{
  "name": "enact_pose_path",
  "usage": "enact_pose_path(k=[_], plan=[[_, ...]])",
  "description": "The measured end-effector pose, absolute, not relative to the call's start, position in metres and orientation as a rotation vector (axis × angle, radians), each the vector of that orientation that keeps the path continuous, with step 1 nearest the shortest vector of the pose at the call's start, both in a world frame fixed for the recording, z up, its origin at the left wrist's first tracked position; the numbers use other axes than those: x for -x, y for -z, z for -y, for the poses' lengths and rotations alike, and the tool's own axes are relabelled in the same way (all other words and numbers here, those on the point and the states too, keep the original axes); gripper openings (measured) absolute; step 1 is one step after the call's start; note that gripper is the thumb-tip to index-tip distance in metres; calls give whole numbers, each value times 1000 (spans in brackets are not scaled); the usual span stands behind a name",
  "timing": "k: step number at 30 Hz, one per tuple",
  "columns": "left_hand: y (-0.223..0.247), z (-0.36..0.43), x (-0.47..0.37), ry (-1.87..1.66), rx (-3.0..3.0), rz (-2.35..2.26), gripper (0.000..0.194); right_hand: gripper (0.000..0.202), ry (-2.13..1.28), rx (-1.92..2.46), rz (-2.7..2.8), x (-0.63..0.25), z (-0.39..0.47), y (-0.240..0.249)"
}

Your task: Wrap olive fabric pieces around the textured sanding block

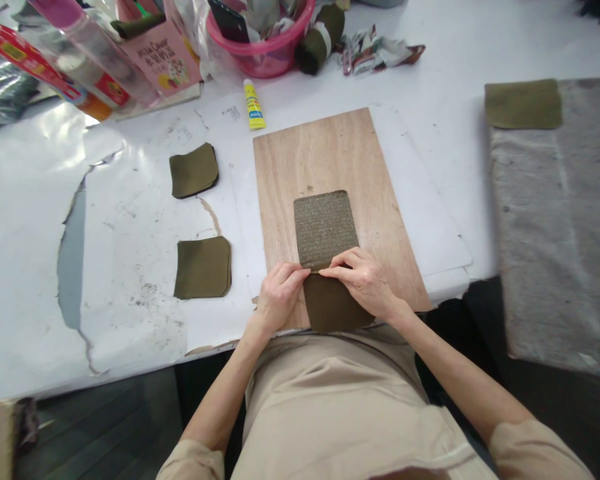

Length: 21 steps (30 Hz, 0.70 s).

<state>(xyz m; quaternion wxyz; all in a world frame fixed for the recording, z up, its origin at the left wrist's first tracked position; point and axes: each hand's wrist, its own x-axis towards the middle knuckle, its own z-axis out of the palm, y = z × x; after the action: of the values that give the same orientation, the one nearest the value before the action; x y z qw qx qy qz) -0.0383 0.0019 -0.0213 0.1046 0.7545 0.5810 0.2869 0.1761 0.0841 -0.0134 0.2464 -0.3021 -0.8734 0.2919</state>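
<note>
On a wooden board [325,157] lies an olive fabric piece [337,307], its plain lower part hanging toward my lap. A rougher, ribbed grey-green panel [325,223] extends above it, and a narrow folded edge runs between the two. My left hand [283,290] pinches the left end of that fold. Thumb and forefinger of my right hand [363,273] press together on the same fold a little further right. To the left of the board, two small stacks of olive fabric pieces, an upper stack [194,171] and a lower stack [203,268], rest on the white table.
A yellow glue tube [253,105] lies beyond the board. Behind it stand a pink basket [260,57], an olive fabric roll [321,40], crumpled wrappers [375,53] and several bottles [105,53]. At right, a grey padded surface [555,233] carries an olive piece [524,104].
</note>
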Motion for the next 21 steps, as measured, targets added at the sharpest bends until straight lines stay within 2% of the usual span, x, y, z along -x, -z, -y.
enact_pose_path(k=[21], plan=[[27,0,44,-715,-2447,-1660,28,27,-838,883,2363,-173,-87,17]])
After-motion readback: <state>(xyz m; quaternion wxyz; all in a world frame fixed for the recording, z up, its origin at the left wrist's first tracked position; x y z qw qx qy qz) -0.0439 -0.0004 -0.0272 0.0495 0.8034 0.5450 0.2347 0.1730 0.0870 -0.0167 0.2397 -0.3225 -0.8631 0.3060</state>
